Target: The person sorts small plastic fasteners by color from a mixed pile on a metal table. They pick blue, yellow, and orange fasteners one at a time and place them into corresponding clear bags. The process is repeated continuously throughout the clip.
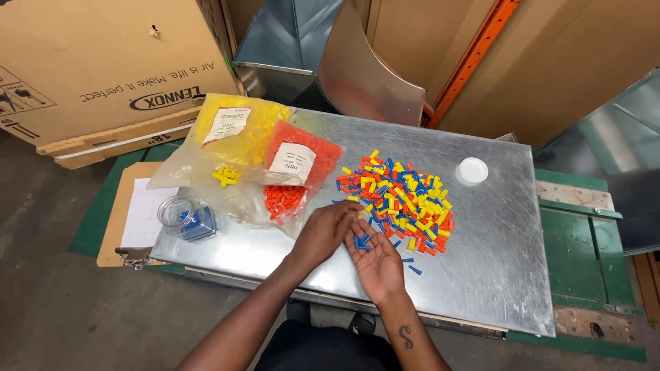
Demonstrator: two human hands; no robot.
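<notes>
cupped palm-up, the right hand (377,264) cradles a few blue caps (362,241), fingers loose rather than closed, serving as a tray. left hand (328,230) arches over it, fingertips pinched at those caps. just beyond the grip lies the mixed heap of caps (399,199) on the metal sheet (495,261); a clear jar (185,218) stands well off beside the left forearm.
</notes>
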